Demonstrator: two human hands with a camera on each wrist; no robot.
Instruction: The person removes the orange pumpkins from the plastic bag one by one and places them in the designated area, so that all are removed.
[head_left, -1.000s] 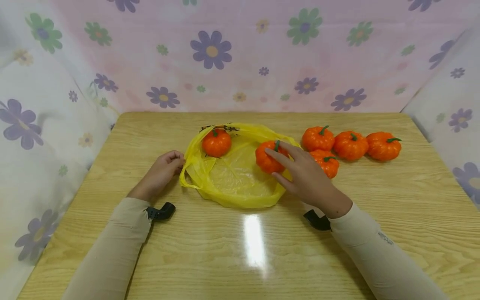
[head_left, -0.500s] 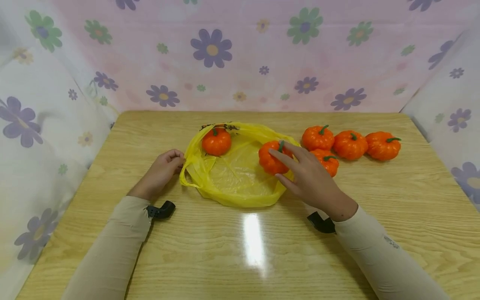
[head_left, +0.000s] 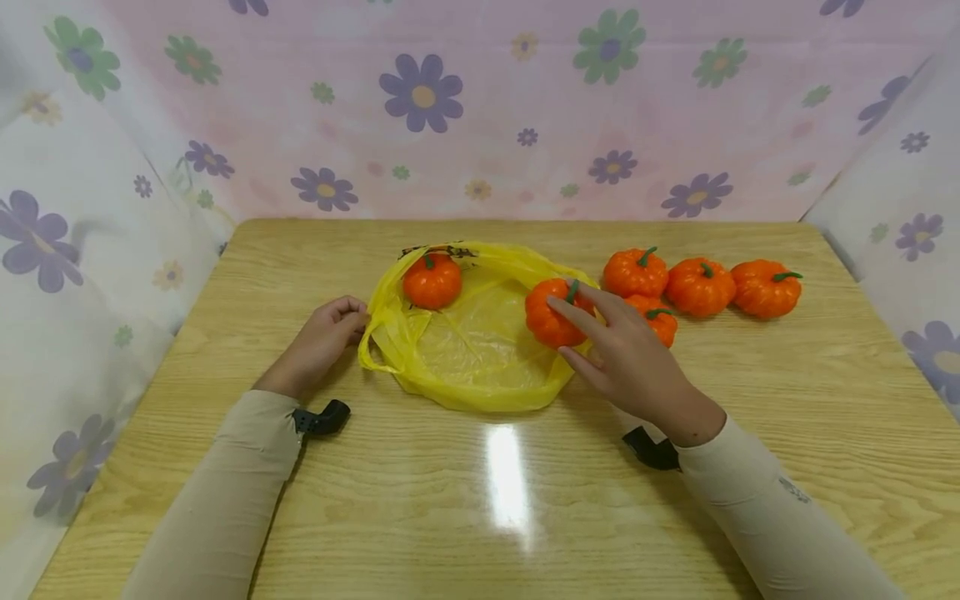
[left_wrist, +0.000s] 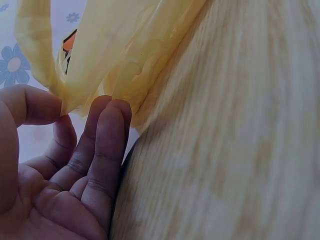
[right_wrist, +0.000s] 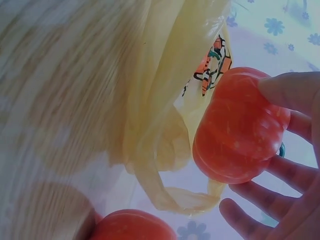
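Observation:
A yellow plastic bag [head_left: 480,396] lies spread on the table with its mouth facing up. My left hand [head_left: 320,342] is at its left side, and the left wrist view shows thumb and forefinger pinching the bag's thin edge [left_wrist: 87,60]. My right hand [head_left: 626,354] grips a small orange toy pumpkin [head_left: 549,315] with a green stem, thumb on one side and fingers on the other. That pumpkin [right_wrist: 240,130] is over the right part of the bag's mouth, close to the rim. A second pumpkin [head_left: 432,283] sits inside the bag at its back left.
Several more orange pumpkins [head_left: 701,287] stand grouped right of the bag, one partly hidden behind my right hand. They rest on a light wooden table [head_left: 420,517]. Flower-printed cloth [head_left: 495,108] rises along the table's back and sides.
My right hand has drifted a little to the right with the pumpkin, toward the bag's right rim. The left hand keeps its place at the bag's left edge.

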